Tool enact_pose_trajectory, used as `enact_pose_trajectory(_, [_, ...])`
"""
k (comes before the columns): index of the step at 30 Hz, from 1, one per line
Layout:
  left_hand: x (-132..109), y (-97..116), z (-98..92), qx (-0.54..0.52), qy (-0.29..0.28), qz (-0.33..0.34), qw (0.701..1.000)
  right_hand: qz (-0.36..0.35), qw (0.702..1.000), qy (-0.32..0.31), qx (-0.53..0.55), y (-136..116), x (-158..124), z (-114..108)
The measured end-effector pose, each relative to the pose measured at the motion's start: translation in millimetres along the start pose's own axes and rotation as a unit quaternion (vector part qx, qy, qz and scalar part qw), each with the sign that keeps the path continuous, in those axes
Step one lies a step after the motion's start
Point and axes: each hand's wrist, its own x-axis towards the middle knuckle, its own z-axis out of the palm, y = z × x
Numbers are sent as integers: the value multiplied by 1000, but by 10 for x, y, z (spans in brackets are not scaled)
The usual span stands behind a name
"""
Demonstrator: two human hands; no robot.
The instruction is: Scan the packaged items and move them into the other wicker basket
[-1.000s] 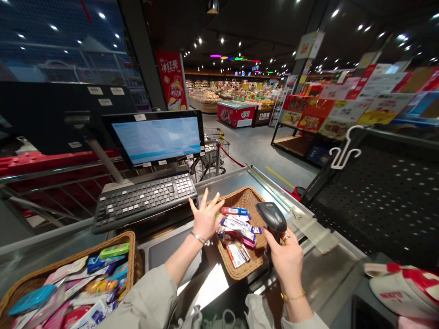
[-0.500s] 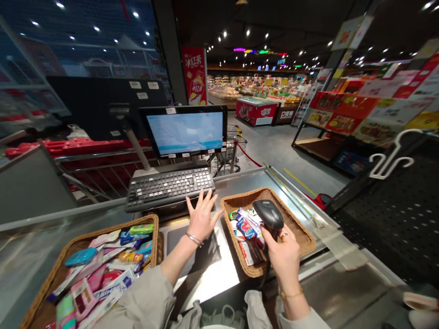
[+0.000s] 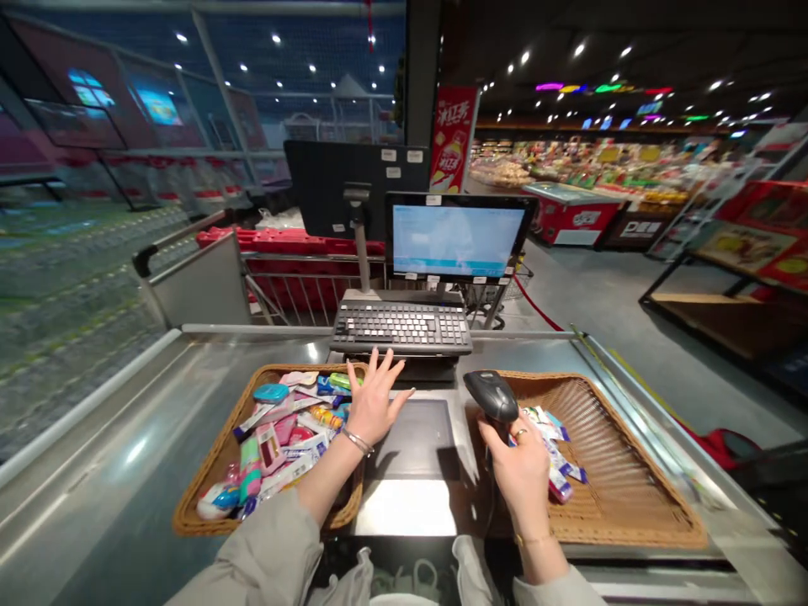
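Observation:
In the head view my left hand (image 3: 374, 402), fingers spread and holding nothing, hovers over the right edge of the left wicker basket (image 3: 218, 446). That basket is heaped with small packaged goods (image 3: 271, 450), some shaped like toothpaste boxes. My right hand (image 3: 523, 459) is wrapped round the handle of a black barcode scanner (image 3: 492, 396), whose head points up and left. Behind that hand, the right wicker basket (image 3: 631, 471) holds several small packets (image 3: 559, 463) toward its left side; my hand hides part of them.
A black keyboard (image 3: 401, 326) sits below a lit monitor (image 3: 458, 240) at the far side of the metal counter (image 3: 139, 421). A flat dark panel (image 3: 420, 438) lies between the baskets. Beyond stand a shopping trolley (image 3: 296, 290) and a red freezer (image 3: 574, 217).
My view has turned to the left, so the counter, baskets and monitor appear farther right. My left hand stays spread, and my right hand keeps its hold on the scanner.

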Motion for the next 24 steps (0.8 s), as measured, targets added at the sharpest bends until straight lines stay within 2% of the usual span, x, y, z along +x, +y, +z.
enact_pose_trajectory(4, [-203, -290, -138, 23, 3, -42, 999, -13, 997, -71, -11, -112, -48, 228])
enact_pose_trajectory(12, [-584, -814, -351, 64, 6, -120, 991, -43, 989, -141, -9, -300, -181, 571])
enact_pose_trajectory(17, [-760, -1001, -413, 74, -16, -157, 985, -23, 983, -181, -12, -393, -250, 685])
enact_pose_trajectory(24, [-959, -1141, -463, 80, -39, -183, 979, -27, 975, -220, -7, -487, -325, 806])
